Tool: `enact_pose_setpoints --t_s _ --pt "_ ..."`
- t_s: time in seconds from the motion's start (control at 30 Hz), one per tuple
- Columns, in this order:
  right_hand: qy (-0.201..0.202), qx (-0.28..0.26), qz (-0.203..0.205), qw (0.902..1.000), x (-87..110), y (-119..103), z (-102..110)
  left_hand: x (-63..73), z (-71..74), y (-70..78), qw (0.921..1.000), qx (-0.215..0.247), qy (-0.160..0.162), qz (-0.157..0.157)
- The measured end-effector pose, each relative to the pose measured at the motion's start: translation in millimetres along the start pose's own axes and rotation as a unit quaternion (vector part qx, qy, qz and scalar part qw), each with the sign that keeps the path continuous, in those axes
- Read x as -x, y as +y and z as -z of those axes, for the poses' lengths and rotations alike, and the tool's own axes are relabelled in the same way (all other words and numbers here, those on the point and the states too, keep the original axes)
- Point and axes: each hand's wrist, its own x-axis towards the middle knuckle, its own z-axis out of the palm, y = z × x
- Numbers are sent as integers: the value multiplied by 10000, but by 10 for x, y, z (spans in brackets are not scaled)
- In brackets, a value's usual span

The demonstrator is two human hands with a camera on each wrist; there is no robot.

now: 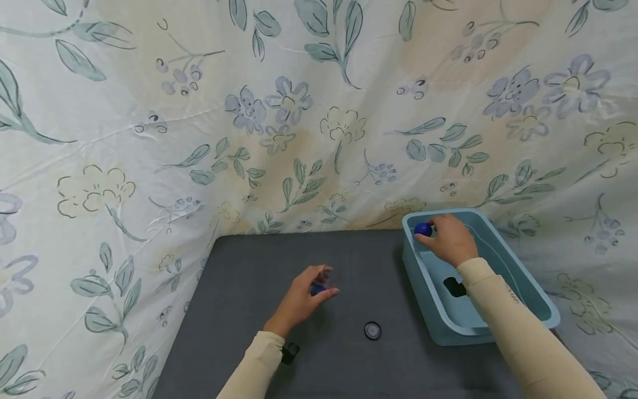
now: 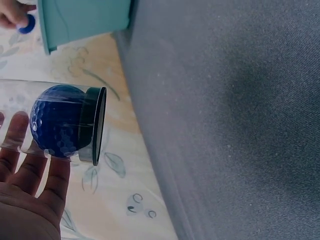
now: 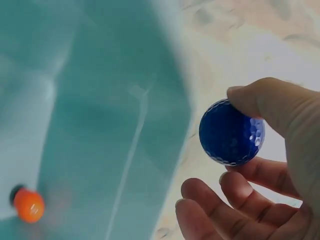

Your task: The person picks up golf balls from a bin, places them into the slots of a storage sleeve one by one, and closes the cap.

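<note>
My left hand (image 1: 301,293) holds a clear plastic tube (image 2: 15,95) above the dark table, the fingers behind its wall. Inside, a blue golf ball (image 2: 57,120) sits against the black end cap (image 2: 95,125). In the head view the tube itself barely shows. My right hand (image 1: 452,239) pinches another blue golf ball (image 3: 231,132) between thumb and fingers. It is over the far left corner of the blue bin (image 1: 416,271). An orange ball (image 3: 29,206) appears inside the bin in the right wrist view.
On the grey table (image 1: 259,277), a small round black-rimmed cap (image 1: 372,331) lies between the left hand and the bin. Floral cloth (image 1: 309,111) hangs behind the table and along its sides. Each wrist carries a small black device (image 1: 290,353).
</note>
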Motion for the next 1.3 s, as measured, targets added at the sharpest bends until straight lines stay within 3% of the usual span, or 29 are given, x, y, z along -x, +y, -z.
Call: enact_pose_setpoints --t_s 0.3,0.53,0.63,0.83,1.3 --pt "537 -460 634 9955 180 -535 39 -56 17 42 9999 25 54 -130" --pt "757 -938 927 9884 270 -827 -28 -61 36 71 9998 147 28 -122" --pt "523 -1614 1014 9803 320 -945 -88 -64 33 93 9999 88 38 -87" --pt "-105 -2898 1051 9512 428 -1180 -230 -74 17 129 10000 49 64 10" --pt "-425 -3809 1109 9170 592 -1450 -558 -57 25 154 9988 161 179 -421"
